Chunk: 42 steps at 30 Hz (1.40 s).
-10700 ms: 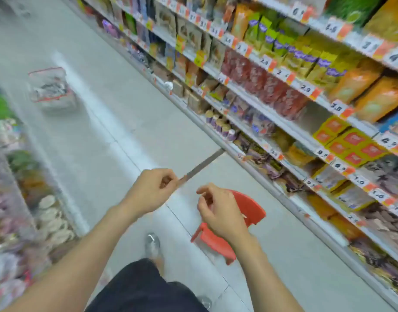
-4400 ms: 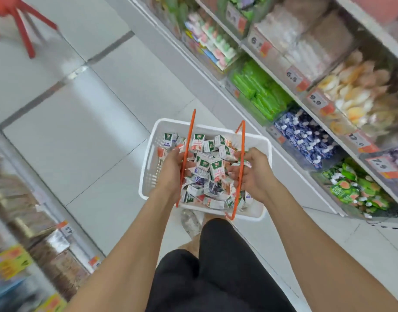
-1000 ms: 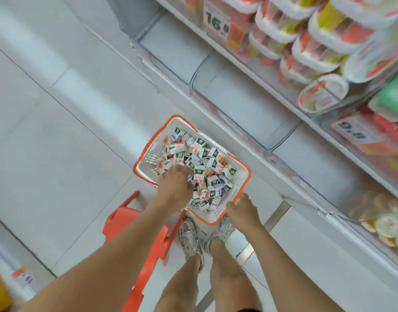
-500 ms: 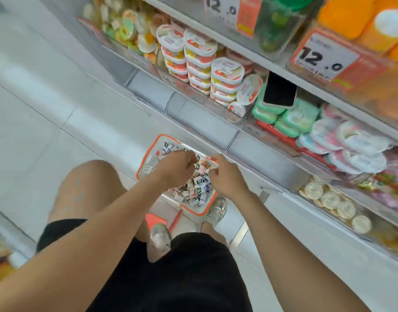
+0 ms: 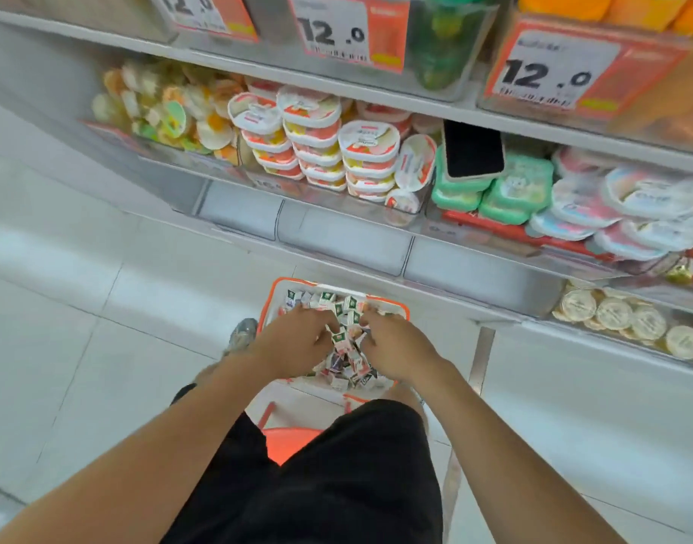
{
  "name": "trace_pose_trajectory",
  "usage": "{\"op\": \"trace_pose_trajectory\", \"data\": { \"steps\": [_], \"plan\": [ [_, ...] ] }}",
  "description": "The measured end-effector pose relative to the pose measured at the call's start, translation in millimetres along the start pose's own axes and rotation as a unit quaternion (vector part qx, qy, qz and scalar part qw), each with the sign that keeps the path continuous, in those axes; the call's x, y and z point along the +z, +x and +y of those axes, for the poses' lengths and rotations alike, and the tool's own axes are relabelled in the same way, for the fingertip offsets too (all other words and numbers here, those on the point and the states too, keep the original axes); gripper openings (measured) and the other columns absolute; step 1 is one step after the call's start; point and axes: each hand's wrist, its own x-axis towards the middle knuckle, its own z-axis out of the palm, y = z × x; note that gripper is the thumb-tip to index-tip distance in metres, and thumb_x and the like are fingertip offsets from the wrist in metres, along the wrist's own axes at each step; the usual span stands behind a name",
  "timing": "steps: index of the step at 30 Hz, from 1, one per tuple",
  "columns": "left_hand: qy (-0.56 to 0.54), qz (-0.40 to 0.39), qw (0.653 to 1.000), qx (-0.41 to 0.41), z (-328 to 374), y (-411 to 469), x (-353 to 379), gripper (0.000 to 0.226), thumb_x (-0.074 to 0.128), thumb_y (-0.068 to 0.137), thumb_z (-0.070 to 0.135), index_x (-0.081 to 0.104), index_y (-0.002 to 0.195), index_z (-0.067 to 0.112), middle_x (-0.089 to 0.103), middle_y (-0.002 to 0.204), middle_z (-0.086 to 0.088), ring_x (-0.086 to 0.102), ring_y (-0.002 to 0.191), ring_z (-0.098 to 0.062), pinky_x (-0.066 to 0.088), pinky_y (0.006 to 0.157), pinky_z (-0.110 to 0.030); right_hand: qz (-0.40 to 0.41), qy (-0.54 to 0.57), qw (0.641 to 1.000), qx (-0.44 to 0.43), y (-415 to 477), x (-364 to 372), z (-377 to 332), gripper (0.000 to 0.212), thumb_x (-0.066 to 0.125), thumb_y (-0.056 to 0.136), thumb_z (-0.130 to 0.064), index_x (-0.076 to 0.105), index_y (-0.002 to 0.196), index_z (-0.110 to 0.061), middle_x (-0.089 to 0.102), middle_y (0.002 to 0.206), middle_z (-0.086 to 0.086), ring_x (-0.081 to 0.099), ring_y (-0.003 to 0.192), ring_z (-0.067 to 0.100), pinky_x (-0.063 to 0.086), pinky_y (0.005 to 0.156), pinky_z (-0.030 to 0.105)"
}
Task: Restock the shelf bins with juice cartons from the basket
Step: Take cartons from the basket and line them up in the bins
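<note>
A white basket with an orange rim [image 5: 276, 286] sits on the floor against the shelf base, heaped with small white-and-green juice cartons [image 5: 342, 306]. Both my hands are down in the pile. My left hand [image 5: 297, 341] has its fingers curled into the cartons on the left side. Opposite it, my right hand [image 5: 395, 347] curls its fingers into them from the right. One carton [image 5: 340, 341] stands up between the two hands. Just behind the basket, the lowest shelf holds clear bins [image 5: 337, 239] with nothing visible in them.
I sit on an orange stool [image 5: 288, 439]. The shelf above holds stacked pudding cups [image 5: 325, 151], green boxes [image 5: 509, 194] with a black phone [image 5: 474, 151] lying on them, and round snacks [image 5: 627, 320] at lower right. White floor tiles [image 5: 101, 327] spread to the left.
I have sat lower and closer to the shelf. Both hands have pushed deeper into the carton pile, and my right hand has moved from the basket's rim into it.
</note>
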Motion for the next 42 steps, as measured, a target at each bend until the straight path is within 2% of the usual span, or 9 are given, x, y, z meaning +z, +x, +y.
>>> {"op": "trace_pose_trajectory", "data": {
  "steps": [7, 11, 14, 19, 25, 31, 35, 40, 42],
  "plan": [
    [0.003, -0.005, 0.997, 0.083, -151, 112, 75, 0.027, 0.046, 0.103, 0.025, 0.069, 0.116, 0.028, 0.071, 0.087, 0.006, 0.061, 0.066, -0.005, 0.057, 0.072, -0.035, 0.061, -0.037, 0.997, 0.028, 124, 108, 25, 0.043, 0.047, 0.102, -0.023, 0.049, 0.143, -0.015, 0.069, 0.114, 0.012, 0.066, 0.098, 0.038, 0.045, 0.070, 0.036],
    [0.044, 0.025, 0.992, 0.112, -220, 169, 147, 0.025, 0.040, 0.100, 0.033, 0.064, 0.106, 0.033, 0.053, 0.073, 0.014, 0.058, 0.068, -0.011, 0.053, 0.069, -0.036, -0.002, -0.134, 0.991, 0.023, 208, 183, 55, 0.040, 0.049, 0.099, -0.022, 0.051, 0.138, -0.014, 0.068, 0.113, 0.013, 0.067, 0.100, 0.038, 0.055, 0.080, 0.042],
    [0.077, 0.028, 0.987, 0.139, -245, 201, 190, 0.023, 0.039, 0.105, 0.031, 0.055, 0.090, 0.026, 0.051, 0.070, 0.011, 0.056, 0.067, -0.018, 0.045, 0.071, -0.038, -0.049, -0.226, 0.973, 0.025, 254, 223, 75, 0.028, 0.051, 0.097, -0.018, 0.055, 0.125, -0.015, 0.064, 0.102, 0.010, 0.065, 0.093, 0.036, 0.043, 0.068, 0.038],
    [0.211, 0.021, 0.969, 0.130, -245, 228, 226, 0.041, 0.028, 0.107, 0.051, 0.060, 0.109, 0.026, 0.067, 0.102, -0.001, 0.064, 0.100, -0.030, 0.043, 0.096, -0.048, -0.106, -0.269, 0.954, 0.077, 306, 253, 85, 0.007, 0.051, 0.098, -0.013, 0.055, 0.097, -0.017, 0.050, 0.086, 0.001, 0.054, 0.075, 0.021, 0.037, 0.053, 0.032],
    [0.337, 0.066, 0.933, 0.108, -242, 204, 246, 0.037, 0.033, 0.107, 0.048, 0.055, 0.124, 0.024, 0.064, 0.114, -0.005, 0.062, 0.107, -0.032, 0.034, 0.083, -0.042, -0.089, -0.353, 0.928, 0.073, 302, 266, 71, 0.019, 0.053, 0.096, -0.009, 0.050, 0.079, -0.017, 0.053, 0.080, 0.000, 0.054, 0.066, 0.016, 0.049, 0.066, 0.034],
    [0.227, 0.073, 0.966, 0.100, -262, 169, 253, 0.035, 0.037, 0.104, 0.047, 0.060, 0.119, 0.025, 0.068, 0.109, -0.003, 0.066, 0.098, -0.028, 0.053, 0.078, -0.038, -0.005, -0.326, 0.944, 0.057, 259, 269, 56, 0.012, 0.050, 0.094, -0.007, 0.057, 0.087, -0.013, 0.061, 0.083, 0.004, 0.054, 0.064, 0.017, 0.052, 0.064, 0.034],
    [0.222, 0.041, 0.973, 0.042, -294, 169, 267, 0.032, 0.038, 0.104, 0.042, 0.061, 0.118, 0.024, 0.067, 0.112, -0.002, 0.065, 0.099, -0.025, 0.052, 0.078, -0.037, 0.021, -0.305, 0.949, 0.074, 241, 280, 68, 0.025, 0.051, 0.088, -0.004, 0.046, 0.066, -0.014, 0.052, 0.065, 0.005, 0.047, 0.055, 0.024, 0.057, 0.098, 0.051],
    [0.205, -0.006, 0.979, 0.004, -313, 193, 282, 0.042, 0.039, 0.103, 0.041, 0.049, 0.142, 0.028, 0.058, 0.137, -0.003, 0.060, 0.118, -0.029, 0.053, 0.097, -0.048, 0.031, -0.303, 0.948, 0.092, 255, 286, 56, 0.016, 0.052, 0.089, 0.004, 0.051, 0.084, -0.011, 0.051, 0.078, 0.003, 0.052, 0.062, 0.018, 0.051, 0.061, 0.033],
    [0.206, -0.005, 0.979, 0.007, -310, 210, 285, 0.047, 0.040, 0.102, 0.041, 0.043, 0.147, 0.028, 0.052, 0.142, -0.005, 0.056, 0.125, -0.033, 0.049, 0.101, -0.053, 0.020, -0.310, 0.947, 0.085, 271, 292, 60, 0.019, 0.052, 0.090, 0.006, 0.052, 0.097, -0.011, 0.050, 0.084, 0.003, 0.053, 0.067, 0.017, 0.048, 0.061, 0.033]
  ]
}}
